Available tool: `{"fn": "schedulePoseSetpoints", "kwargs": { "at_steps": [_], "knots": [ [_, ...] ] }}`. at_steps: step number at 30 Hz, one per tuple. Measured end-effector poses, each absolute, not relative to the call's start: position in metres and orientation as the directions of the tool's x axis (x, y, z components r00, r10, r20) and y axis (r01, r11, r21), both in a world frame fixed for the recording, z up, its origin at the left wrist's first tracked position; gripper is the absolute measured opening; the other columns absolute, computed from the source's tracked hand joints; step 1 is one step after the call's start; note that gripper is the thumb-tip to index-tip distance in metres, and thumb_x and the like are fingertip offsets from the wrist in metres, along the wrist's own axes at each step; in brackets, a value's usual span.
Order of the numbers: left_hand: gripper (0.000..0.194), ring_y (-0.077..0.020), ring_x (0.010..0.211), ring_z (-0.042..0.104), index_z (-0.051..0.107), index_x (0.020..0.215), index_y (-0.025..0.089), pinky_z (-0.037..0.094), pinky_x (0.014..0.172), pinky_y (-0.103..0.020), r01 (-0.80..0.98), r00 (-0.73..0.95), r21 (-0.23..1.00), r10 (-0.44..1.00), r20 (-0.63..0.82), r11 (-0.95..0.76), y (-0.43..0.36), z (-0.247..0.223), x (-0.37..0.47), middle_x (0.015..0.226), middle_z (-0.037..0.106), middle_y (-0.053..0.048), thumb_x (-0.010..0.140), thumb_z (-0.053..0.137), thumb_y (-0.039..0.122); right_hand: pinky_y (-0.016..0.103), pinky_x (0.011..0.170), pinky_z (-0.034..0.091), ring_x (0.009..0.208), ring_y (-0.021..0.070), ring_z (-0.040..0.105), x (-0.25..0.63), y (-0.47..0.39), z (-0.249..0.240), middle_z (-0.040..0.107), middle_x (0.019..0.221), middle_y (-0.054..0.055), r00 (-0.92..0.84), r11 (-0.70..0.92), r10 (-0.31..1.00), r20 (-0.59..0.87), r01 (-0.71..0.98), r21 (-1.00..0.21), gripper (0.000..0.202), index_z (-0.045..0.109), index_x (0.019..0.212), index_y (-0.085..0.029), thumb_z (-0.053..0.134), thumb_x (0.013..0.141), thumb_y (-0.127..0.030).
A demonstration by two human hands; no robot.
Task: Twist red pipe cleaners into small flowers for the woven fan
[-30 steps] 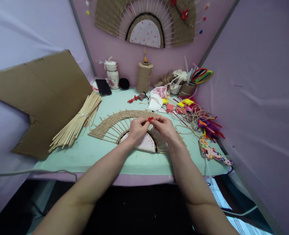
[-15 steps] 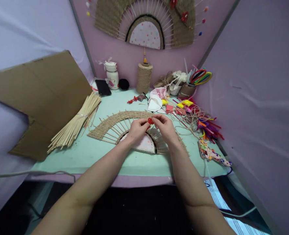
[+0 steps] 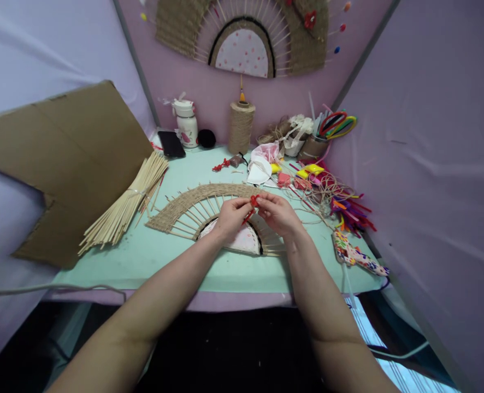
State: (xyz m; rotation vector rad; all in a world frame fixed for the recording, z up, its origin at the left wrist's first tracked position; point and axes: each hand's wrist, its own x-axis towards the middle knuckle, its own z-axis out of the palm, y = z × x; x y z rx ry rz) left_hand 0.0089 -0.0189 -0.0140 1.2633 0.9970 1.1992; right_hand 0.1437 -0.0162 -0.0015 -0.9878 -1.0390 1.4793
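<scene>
Between the fingertips of both hands is a small red flower (image 3: 254, 201), with a red stem-like strip hanging below it. My left hand (image 3: 231, 218) pinches it from the left, closed. My right hand (image 3: 278, 214) grips it from the right, its fingers also closed. Both hands are above a woven fan (image 3: 176, 210) of thin sticks and twine, which lies on the table. The fan's white half-round centre (image 3: 242, 242), edged in black, shows under my left wrist. My hands and right forearm hide the fan's right part.
A bundle of thin sticks (image 3: 125, 204) leans by a cardboard sheet (image 3: 74, 136) at left. Behind stand a twine spool (image 3: 241, 128), a white bottle (image 3: 187, 124) and a phone (image 3: 171, 144). Pipe cleaners (image 3: 354, 213) and a patterned glue gun (image 3: 356, 255) lie at right. A finished fan (image 3: 307, 49) hangs behind.
The red flower has turned a little in my fingers, and more of its petals and the red strip below now show. My right hand has shifted and rotated slightly.
</scene>
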Motion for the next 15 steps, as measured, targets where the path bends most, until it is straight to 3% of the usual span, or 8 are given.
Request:
{"fn": "schedulePoseSetpoints", "kwargs": {
  "at_steps": [3, 8, 13, 15],
  "knots": [
    [0.018, -0.0112, 0.06, 0.05, 0.07, 0.066, 0.014, 0.037, 0.057, -0.024, -0.038, 0.142, 0.997, 0.987, 0.077, -0.072, -0.02, -0.01, 0.007, 0.062, 0.062, 0.0, 0.069, 0.063, 0.031, 0.023, 0.054, 0.037, 0.056, 0.0093, 0.046, 0.143, -0.016, -0.004, 0.06, 0.067, -0.001, -0.082, -0.034, 0.996, -0.021, -0.165, -0.986, 0.015, 0.061, 0.068, -0.018, 0.069, 0.065, -0.03],
    [0.019, -0.0095, 0.052, 0.043, 0.063, 0.06, 0.014, 0.031, 0.05, -0.023, 0.037, 0.122, 0.999, 0.992, 0.034, -0.039, -0.017, -0.008, 0.004, 0.052, 0.052, 0.002, 0.07, 0.057, 0.028, 0.026, 0.066, 0.041, 0.069, 0.0135, 0.054, 0.138, -0.018, -0.009, 0.063, 0.073, 0.001, 0.068, 0.255, 0.959, 0.274, 0.202, -0.945, 0.015, 0.065, 0.074, -0.017, 0.064, 0.073, -0.032],
    [0.02, -0.0144, 0.076, 0.057, 0.068, 0.083, 0.016, 0.044, 0.067, -0.024, 0.102, 0.024, 0.986, 0.991, 0.131, -0.132, -0.007, -0.011, -0.002, 0.083, 0.067, -0.003, 0.067, 0.056, 0.02, 0.027, 0.067, 0.044, 0.069, 0.0145, 0.056, 0.138, -0.016, -0.01, 0.066, 0.075, 0.002, 0.105, 0.25, 0.957, 0.27, 0.173, -0.953, 0.019, 0.065, 0.078, -0.016, 0.061, 0.075, -0.035],
    [0.018, -0.0136, 0.074, 0.057, 0.066, 0.082, 0.016, 0.044, 0.067, -0.024, 0.055, -0.026, 0.99, 0.99, 0.135, -0.134, -0.004, -0.013, -0.004, 0.081, 0.066, -0.003, 0.07, 0.055, 0.022, 0.028, 0.069, 0.045, 0.071, 0.0152, 0.057, 0.138, -0.015, -0.011, 0.066, 0.076, 0.002, 0.1, 0.259, 0.954, 0.284, 0.204, -0.944, 0.019, 0.066, 0.078, -0.016, 0.061, 0.076, -0.035]
  ]
}}
